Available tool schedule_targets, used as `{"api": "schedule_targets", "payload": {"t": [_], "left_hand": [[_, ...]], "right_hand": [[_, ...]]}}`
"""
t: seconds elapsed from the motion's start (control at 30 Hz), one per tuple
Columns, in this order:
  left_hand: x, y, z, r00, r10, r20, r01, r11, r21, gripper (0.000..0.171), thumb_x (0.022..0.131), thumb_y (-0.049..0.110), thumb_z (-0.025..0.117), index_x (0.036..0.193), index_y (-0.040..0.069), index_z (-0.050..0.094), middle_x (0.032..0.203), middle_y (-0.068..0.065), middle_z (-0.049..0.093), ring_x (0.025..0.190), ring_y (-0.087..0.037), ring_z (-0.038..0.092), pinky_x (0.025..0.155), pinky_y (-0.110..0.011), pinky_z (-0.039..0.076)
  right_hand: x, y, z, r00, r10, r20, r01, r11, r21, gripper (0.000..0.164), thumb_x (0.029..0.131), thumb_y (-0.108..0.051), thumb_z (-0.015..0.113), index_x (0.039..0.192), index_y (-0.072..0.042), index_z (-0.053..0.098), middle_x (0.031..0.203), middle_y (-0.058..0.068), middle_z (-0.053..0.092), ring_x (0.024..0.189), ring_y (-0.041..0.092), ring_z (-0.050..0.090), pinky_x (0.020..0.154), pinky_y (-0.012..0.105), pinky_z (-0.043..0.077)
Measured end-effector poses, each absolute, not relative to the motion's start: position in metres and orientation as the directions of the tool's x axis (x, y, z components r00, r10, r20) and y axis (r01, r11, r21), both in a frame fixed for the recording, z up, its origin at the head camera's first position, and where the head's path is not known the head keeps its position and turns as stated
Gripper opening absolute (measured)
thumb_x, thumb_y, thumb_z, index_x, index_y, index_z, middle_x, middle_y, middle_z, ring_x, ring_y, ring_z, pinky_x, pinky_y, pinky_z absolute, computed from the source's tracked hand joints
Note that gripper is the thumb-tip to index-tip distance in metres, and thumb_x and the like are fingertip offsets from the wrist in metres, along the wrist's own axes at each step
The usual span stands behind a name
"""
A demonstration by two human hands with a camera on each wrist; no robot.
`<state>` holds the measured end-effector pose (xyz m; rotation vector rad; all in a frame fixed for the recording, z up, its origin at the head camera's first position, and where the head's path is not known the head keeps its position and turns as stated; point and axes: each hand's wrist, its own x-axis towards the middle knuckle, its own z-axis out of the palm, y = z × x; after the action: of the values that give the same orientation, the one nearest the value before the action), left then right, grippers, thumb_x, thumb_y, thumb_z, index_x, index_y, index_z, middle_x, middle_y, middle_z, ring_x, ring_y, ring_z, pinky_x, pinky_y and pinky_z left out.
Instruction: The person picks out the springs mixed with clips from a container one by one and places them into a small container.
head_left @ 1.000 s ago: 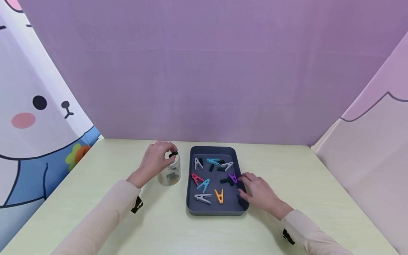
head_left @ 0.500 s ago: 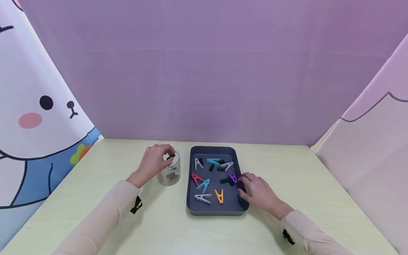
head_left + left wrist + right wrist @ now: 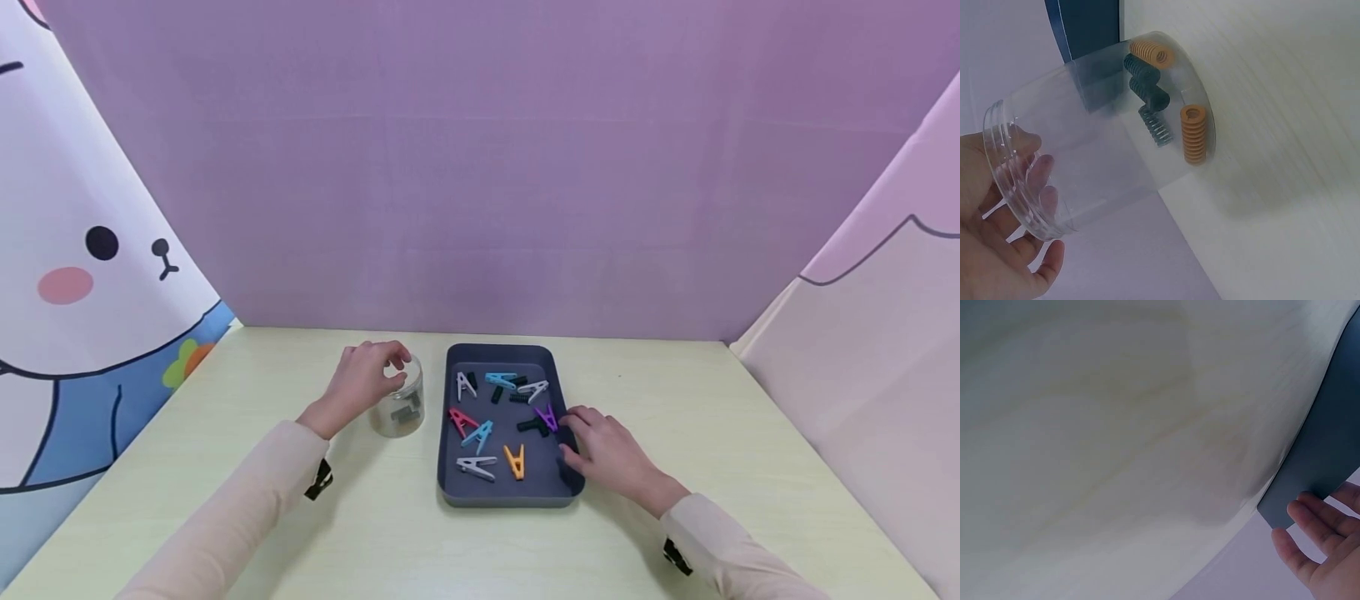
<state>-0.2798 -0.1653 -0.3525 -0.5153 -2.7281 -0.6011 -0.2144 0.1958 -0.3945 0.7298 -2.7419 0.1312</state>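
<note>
My left hand (image 3: 367, 375) hovers at the mouth of a clear plastic jar (image 3: 1104, 144), thumb and fingers apart with nothing between them. Inside, at the jar's bottom, lie an orange coil spring (image 3: 1194, 134), another orange one, and several darker springs (image 3: 1149, 94). To the right stands a dark grey tray (image 3: 510, 502). My right hand (image 3: 611, 454) rests at its right rim, fingers loosely bent and spread, with fingertips against the outer wall in the right wrist view. Just inside the rim, close to those fingers, lies a purple clip (image 3: 547, 417) beside black springs (image 3: 532, 426).
The tray also holds a red clip (image 3: 462, 422), blue clips (image 3: 478, 437), a yellow clip (image 3: 515, 462), pale grey clips (image 3: 476, 468) and more black springs (image 3: 520, 398). A purple panel (image 3: 480, 167) closes off the table's back edge. Printed cloth hangs on both sides.
The black spring that my left hand pinched over the jar has left its fingers, which dipped slightly and parted. The right hand stays at the tray rim.
</note>
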Motion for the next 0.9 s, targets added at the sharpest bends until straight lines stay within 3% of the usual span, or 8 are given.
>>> {"api": "schedule_targets", "payload": {"t": [0.53, 0.9], "left_hand": [[-0.281, -0.165, -0.350, -0.845, 0.320, 0.428, 0.461, 0.843, 0.279, 0.021, 0.075, 0.015, 0.069, 0.096, 0.014, 0.066, 0.089, -0.002, 0.068, 0.085, -0.024, 0.059, 0.080, -0.047, 0.039], [-0.281, -0.149, -0.340, -0.816, 0.355, 0.456, 0.511, 0.811, 0.284, 0.020, 0.077, 0.016, 0.068, 0.096, 0.014, 0.066, 0.093, 0.000, 0.068, 0.095, -0.024, 0.058, 0.082, -0.045, 0.039]], "right_hand": [[-0.215, 0.194, -0.395, -0.845, -0.449, 0.290, -0.473, 0.881, -0.016, 0.037, 0.080, -0.032, 0.066, 0.107, -0.007, 0.062, 0.111, 0.009, 0.059, 0.101, 0.021, 0.056, 0.081, 0.039, 0.049], [-0.216, 0.192, -0.396, -0.848, -0.441, 0.295, -0.465, 0.885, -0.013, 0.035, 0.080, -0.030, 0.066, 0.107, -0.007, 0.062, 0.111, 0.009, 0.059, 0.101, 0.021, 0.057, 0.081, 0.039, 0.049]]}}
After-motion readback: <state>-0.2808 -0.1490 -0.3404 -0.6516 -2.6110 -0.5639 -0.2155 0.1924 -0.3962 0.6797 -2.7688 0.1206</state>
